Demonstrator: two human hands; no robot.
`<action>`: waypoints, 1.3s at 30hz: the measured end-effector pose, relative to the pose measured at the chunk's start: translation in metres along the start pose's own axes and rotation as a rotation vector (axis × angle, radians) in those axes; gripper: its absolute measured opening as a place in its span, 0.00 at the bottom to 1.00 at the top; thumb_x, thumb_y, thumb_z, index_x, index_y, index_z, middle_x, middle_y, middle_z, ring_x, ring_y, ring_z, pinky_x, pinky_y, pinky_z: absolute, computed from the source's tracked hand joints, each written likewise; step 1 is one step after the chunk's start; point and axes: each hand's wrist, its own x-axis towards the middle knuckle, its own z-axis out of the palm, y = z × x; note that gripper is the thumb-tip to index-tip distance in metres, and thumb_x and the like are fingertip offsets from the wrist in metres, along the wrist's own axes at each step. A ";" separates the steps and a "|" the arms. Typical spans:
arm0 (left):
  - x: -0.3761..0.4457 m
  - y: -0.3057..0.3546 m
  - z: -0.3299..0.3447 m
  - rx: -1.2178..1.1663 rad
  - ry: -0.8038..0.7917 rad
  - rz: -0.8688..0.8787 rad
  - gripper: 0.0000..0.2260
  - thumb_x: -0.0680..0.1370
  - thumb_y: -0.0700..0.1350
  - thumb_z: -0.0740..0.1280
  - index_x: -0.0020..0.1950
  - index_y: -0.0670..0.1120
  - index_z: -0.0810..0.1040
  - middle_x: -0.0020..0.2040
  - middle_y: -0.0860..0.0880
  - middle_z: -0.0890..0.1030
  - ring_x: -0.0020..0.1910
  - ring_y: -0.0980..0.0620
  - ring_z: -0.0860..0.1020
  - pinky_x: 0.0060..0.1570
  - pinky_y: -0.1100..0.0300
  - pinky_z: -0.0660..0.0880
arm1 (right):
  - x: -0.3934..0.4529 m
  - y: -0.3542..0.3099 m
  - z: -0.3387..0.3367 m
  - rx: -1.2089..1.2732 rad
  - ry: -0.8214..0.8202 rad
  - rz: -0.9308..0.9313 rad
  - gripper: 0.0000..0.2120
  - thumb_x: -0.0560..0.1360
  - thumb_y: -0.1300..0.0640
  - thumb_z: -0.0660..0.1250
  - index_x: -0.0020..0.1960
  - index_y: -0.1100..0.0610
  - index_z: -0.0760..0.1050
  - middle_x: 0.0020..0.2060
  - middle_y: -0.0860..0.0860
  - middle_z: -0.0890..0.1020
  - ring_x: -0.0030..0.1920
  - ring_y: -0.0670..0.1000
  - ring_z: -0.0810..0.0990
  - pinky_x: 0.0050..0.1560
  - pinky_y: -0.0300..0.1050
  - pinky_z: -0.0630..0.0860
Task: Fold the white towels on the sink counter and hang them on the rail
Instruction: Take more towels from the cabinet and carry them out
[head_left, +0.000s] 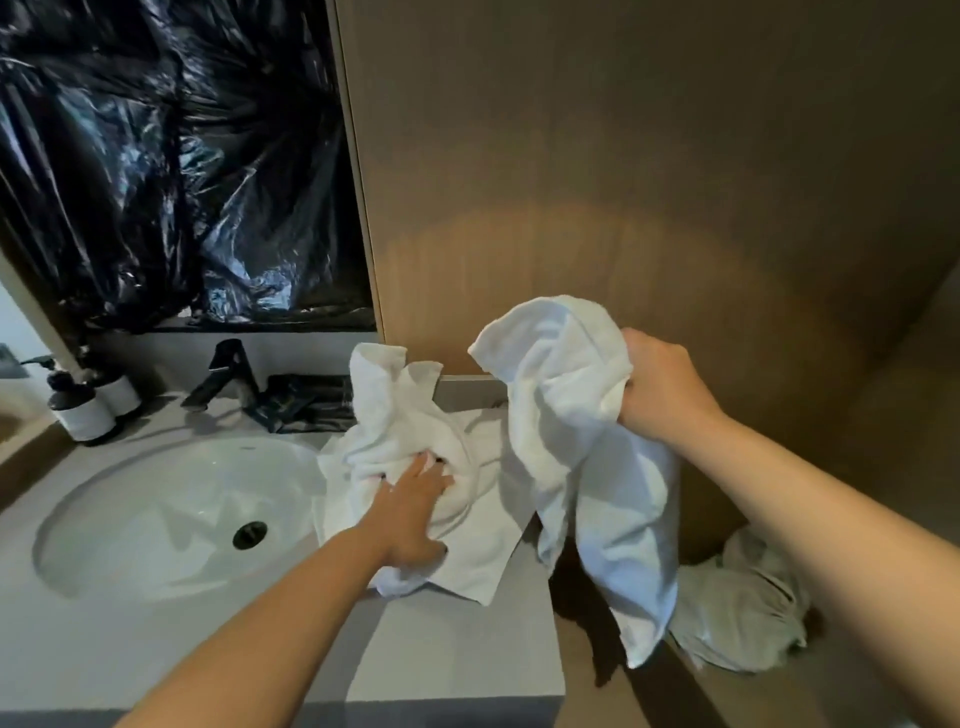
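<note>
I see my right hand (660, 384) gripping one white towel (576, 441) hanging past the surface's (457, 649) right edge. My left hand (415, 512) lies flat on the towel heap (405, 447), just right of the sink (156, 514).

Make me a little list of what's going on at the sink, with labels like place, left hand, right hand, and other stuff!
place: grey sink counter beside a white basin
left hand: rests on the towel pile on the counter; fingertips hidden in the cloth
right hand: grips a lifted white towel hanging past the counter edge
folded yet: no, both are crumpled
rail: not in view
other stuff: black faucet, two pump bottles, crumpled cloth on the floor
</note>
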 end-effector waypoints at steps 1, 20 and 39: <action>0.003 -0.004 -0.010 -0.038 0.028 0.030 0.37 0.73 0.59 0.70 0.79 0.52 0.60 0.81 0.47 0.55 0.80 0.48 0.51 0.75 0.49 0.56 | 0.004 -0.007 0.005 0.001 0.010 0.011 0.17 0.75 0.42 0.67 0.56 0.52 0.74 0.52 0.51 0.80 0.53 0.57 0.78 0.51 0.57 0.78; 0.057 -0.042 0.043 -0.145 0.460 0.000 0.38 0.73 0.75 0.44 0.77 0.59 0.37 0.79 0.50 0.33 0.79 0.44 0.35 0.74 0.33 0.41 | 0.008 -0.032 0.063 0.071 0.071 0.129 0.12 0.72 0.44 0.70 0.52 0.47 0.74 0.46 0.44 0.79 0.47 0.48 0.78 0.41 0.34 0.69; 0.015 0.036 -0.150 -1.018 0.719 0.331 0.17 0.77 0.38 0.67 0.62 0.53 0.70 0.51 0.59 0.77 0.52 0.54 0.78 0.42 0.75 0.71 | 0.077 -0.167 -0.021 1.279 0.574 0.224 0.12 0.81 0.55 0.65 0.60 0.61 0.75 0.53 0.58 0.81 0.55 0.59 0.81 0.59 0.58 0.79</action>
